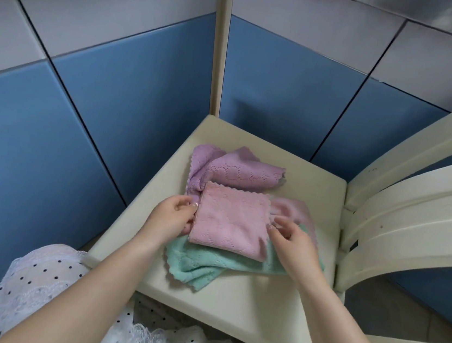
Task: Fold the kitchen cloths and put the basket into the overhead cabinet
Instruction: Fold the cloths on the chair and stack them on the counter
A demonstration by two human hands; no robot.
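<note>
Nearest the viewer, the left hand (173, 216) pinches the left edge of the pink cloth (231, 223), while the right hand (293, 241), fingers curled, pinches its right edge; this cloth lies as a flat square atop the crumpled green cloth (199, 265) on the cream seat (244, 313). Beyond lies the unfolded purple cloth (236, 168), against the blue wall tiles (84, 114). The cloths appear light, soft and limp, best taken by corners or edges; no basket is visible.

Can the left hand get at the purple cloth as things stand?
Probably yes. The left hand pinches the pink cloth's left edge, and the purple cloth lies uncovered just beyond it on the chair seat; it must let go first.
</note>
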